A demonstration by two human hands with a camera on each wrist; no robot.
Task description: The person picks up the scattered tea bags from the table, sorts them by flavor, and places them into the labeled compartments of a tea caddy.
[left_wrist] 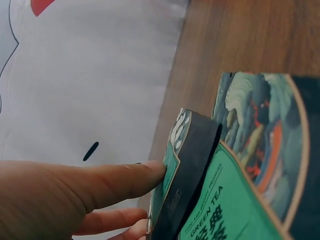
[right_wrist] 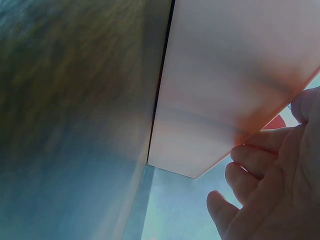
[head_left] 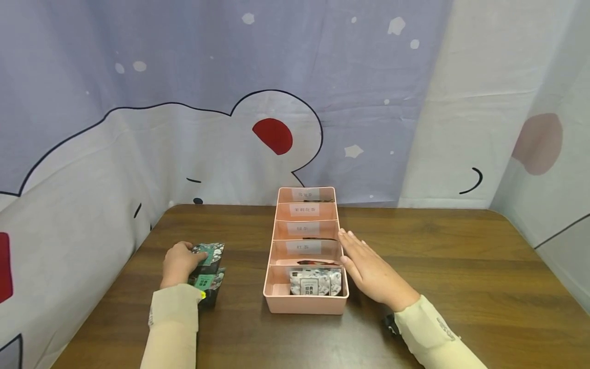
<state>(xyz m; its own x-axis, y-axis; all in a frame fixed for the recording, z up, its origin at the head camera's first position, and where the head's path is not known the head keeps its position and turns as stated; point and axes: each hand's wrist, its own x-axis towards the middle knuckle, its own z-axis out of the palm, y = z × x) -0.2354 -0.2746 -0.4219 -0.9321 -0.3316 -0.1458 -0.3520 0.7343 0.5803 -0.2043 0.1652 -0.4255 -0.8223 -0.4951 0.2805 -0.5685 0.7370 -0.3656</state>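
Observation:
My left hand (head_left: 178, 262) pinches a dark tea packet (head_left: 211, 254) with a green label and white flower print, at the left of the table. In the left wrist view the thumb presses its face and fingers go behind it. Close against it is another packet, marked green tea (left_wrist: 260, 125), with a wave pattern. My right hand (head_left: 369, 266) has its fingers stretched along the right rim of a pink divided box (head_left: 306, 306); in the right wrist view the fingertips are at the rim of the box's side wall.
White-patterned tea packets (head_left: 310, 284) stand in the box's front compartment. Compartments behind carry white labels (head_left: 303, 247), and a red packet edge (head_left: 318, 262) shows in one. Beside the right sleeve lies a dark object (head_left: 391, 325), partly hidden. A printed curtain (head_left: 207, 148) hangs behind the wooden table (head_left: 442, 256).

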